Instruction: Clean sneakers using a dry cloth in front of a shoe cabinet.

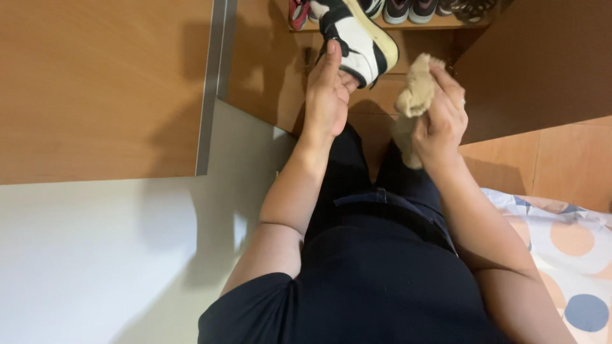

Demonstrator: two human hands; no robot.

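The left hand [327, 95] grips a black-and-white sneaker [357, 38] by its heel, held up before the shoe shelf [408, 25]. Just beside it, the right hand [440, 121] clutches a tan cloth [414, 89]. Patterned bedding [567, 242] lies at right.

gap between hands – open | ahead – shoe shelf [408, 25] blocks | left – cabinet door [102, 83] crowds

Sneaker [357, 38]: toe end runs past the top edge; the heel part is hidden behind the left hand [326, 95].
Shoes on shelf [414, 9]: only soles and lower parts show, cut by the top edge.
Cloth [417, 86]: lower part hidden inside the right hand [440, 124].
Patterned sheet [567, 255]: cut by the right and bottom edges.
Person's legs: hidden below the dark shirt [376, 280].
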